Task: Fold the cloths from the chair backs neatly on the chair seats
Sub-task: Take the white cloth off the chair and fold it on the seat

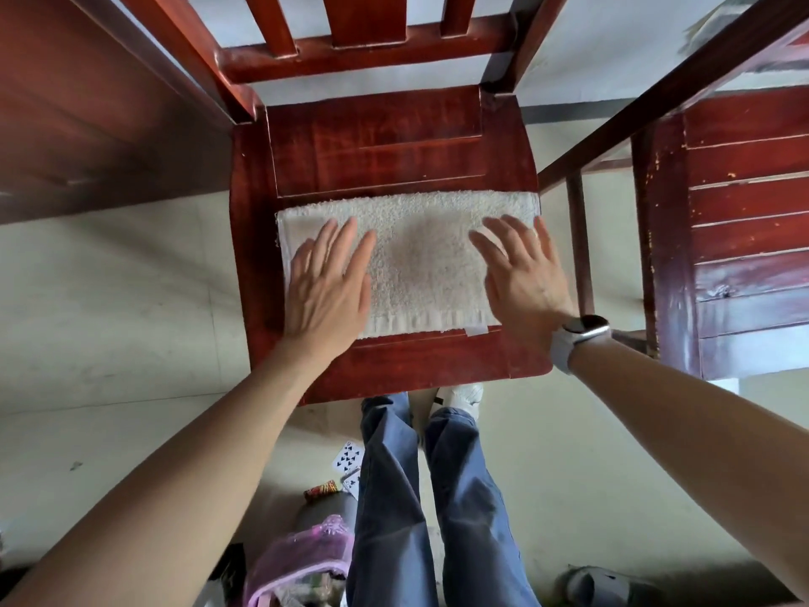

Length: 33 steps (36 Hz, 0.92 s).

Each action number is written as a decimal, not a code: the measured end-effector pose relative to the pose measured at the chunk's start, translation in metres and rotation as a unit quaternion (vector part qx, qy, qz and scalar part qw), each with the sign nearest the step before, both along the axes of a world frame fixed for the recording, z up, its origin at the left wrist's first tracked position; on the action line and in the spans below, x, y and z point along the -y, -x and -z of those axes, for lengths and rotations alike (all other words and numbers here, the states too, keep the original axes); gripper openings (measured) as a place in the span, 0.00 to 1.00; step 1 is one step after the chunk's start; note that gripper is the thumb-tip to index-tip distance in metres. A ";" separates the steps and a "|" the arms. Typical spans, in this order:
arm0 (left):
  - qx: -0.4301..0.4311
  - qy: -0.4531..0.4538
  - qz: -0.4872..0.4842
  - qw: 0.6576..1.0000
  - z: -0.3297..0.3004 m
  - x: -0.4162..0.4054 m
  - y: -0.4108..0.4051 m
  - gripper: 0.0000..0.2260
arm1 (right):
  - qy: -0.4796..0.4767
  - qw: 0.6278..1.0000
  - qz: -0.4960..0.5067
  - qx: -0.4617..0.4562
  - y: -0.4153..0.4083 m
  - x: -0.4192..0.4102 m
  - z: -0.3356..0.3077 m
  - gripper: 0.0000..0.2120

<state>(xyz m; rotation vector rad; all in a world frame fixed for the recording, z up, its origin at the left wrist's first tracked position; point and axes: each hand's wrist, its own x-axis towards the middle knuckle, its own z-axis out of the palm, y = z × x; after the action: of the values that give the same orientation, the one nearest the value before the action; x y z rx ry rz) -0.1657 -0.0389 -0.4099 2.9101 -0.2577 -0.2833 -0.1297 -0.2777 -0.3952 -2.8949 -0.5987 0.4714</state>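
- Head view: I see the cream cloth (411, 265) lying as a flat folded rectangle on the chair seat (394, 146), on the front half, with its fringed hem nearest me and a small tag at the near right corner.
- My left hand (326, 286) lies flat on the cloth's left part, fingers straight and slightly spread, gripping nothing.
- My right hand (523, 273), the one with the wristwatch (578, 332), is over the cloth's right part, fingers straight and spread; whether the palm presses down or hovers just above I cannot tell.
- I judge this to be the smoothing step on a fold already made.
- The next move, I think, calls for either pinching one short end and carrying it across for another fold, or lifting both hands off and going to the neighbouring chair (744, 221) on the right.
- No cloth shows on the chair back (363, 50) here.
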 end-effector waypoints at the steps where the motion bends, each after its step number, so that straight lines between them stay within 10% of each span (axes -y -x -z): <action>1: -0.010 -0.005 -0.004 1.000 0.003 0.006 -0.009 0.21 | 0.009 1.000 0.006 -0.006 -0.008 -0.010 0.003 0.24; 13: -0.028 -0.049 -0.037 0.998 0.055 0.012 -0.037 0.24 | 0.030 0.999 -0.008 0.027 -0.031 -0.047 0.071 0.25; 28: -0.048 -0.034 -0.161 0.985 0.048 -0.032 -0.037 0.29 | -0.128 0.959 0.251 -0.007 -0.066 0.033 0.054 0.21; 33: -0.037 -0.033 -0.057 0.997 0.042 -0.002 -0.026 0.28 | -0.118 0.941 0.305 -0.087 -0.085 0.037 0.049 0.16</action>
<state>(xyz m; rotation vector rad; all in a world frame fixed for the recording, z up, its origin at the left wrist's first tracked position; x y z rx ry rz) -0.1401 -0.0365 -0.4515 2.9580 -0.0721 -0.3883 -0.0450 -0.3146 -0.4438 -2.5782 0.2578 0.5048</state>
